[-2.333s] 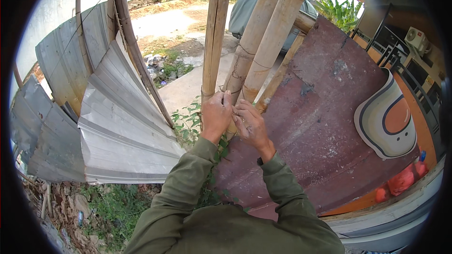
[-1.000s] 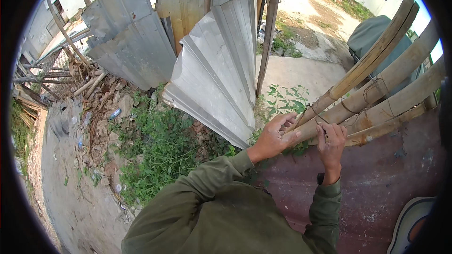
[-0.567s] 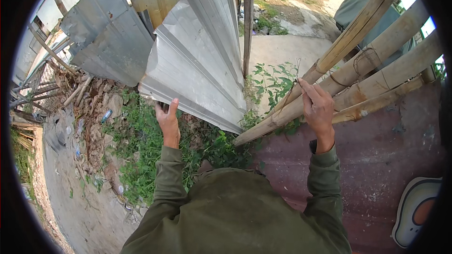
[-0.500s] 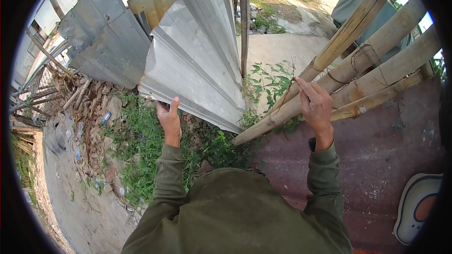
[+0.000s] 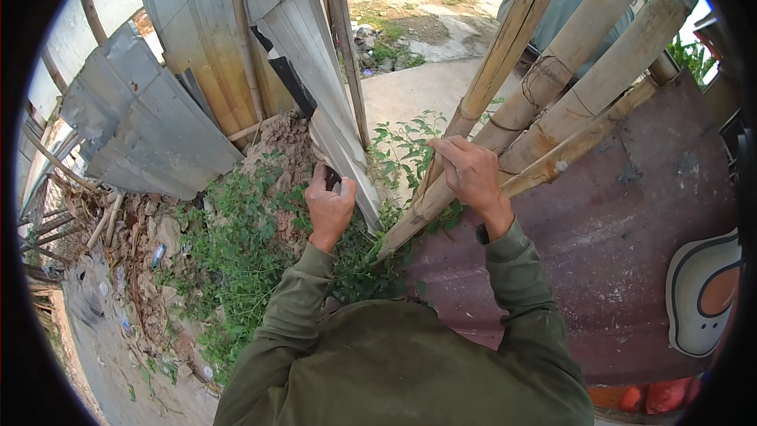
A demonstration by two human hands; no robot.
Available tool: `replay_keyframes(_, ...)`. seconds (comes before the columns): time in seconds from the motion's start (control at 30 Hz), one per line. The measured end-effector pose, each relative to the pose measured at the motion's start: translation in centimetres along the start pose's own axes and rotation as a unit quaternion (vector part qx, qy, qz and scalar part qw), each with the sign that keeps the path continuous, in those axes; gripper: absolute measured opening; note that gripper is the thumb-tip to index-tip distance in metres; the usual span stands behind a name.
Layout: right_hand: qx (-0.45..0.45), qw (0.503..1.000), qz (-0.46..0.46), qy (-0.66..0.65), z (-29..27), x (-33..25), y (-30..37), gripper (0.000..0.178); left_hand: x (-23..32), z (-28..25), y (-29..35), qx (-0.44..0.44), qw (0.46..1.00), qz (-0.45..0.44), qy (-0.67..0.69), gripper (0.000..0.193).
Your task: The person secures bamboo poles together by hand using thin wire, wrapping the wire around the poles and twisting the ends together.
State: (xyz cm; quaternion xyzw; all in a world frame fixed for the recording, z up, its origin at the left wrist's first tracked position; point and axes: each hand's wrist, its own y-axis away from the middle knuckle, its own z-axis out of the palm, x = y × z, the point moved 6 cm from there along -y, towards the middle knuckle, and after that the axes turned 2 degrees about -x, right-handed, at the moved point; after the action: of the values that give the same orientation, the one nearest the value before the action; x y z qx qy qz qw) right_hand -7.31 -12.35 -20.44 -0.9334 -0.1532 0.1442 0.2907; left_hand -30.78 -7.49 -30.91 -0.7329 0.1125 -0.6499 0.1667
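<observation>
The ground (image 5: 118, 371) at left carries loose rubble (image 5: 168, 233) and a small blue bottle (image 5: 158, 255). Green plants (image 5: 244, 248) spread right of these.

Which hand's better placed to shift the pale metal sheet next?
Left, most likely: the left hand is at the near edge of the pale metal sheet, while the right hand is by the bamboo poles, across the gap.

The sheet (image 5: 331, 87) at centre is ribbed metal with a faint sheen, while the panels (image 5: 150, 126) on the left are duller, creased metal with brownish staining. The bamboo poles (image 5: 591, 39) on the right are mostly smooth and matt, with thin metal wire (image 5: 527, 91) around one; the red panel (image 5: 599, 221) beside them is matt and scuffed, the near shirt (image 5: 378, 347) matt cloth.
</observation>
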Motion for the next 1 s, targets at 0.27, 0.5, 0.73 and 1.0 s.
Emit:
replay_keyframes(0.27, 0.006, 1.0, -0.015, 0.025, 0.8, 0.1, -0.2, 0.014, 0.4, 5.7, -1.9, -0.127, 0.992, 0.021, -0.007, 0.055)
replay_keyframes(0.5, -0.002, 0.999, 0.047, 0.008, 0.0, 0.6, -0.3, 0.015, 2.0, 8.1, -3.3, -0.224, 0.97, 0.038, 0.081, 0.046)
replay_keyframes(0.73, 0.002, 0.997, 0.072, 0.007, -0.9, 0.7, 0.7, 0.02, 1.2, 9.7, -4.8, -0.307, 0.943, 0.035, 0.123, 0.041)
replay_keyframes(1.0, 0.028, 0.993, 0.11, 0.026, -1.0, 1.8, 1.1, 0.017, 1.2, 11.5, -5.5, -0.34, 0.933, 0.016, 0.119, 0.043)
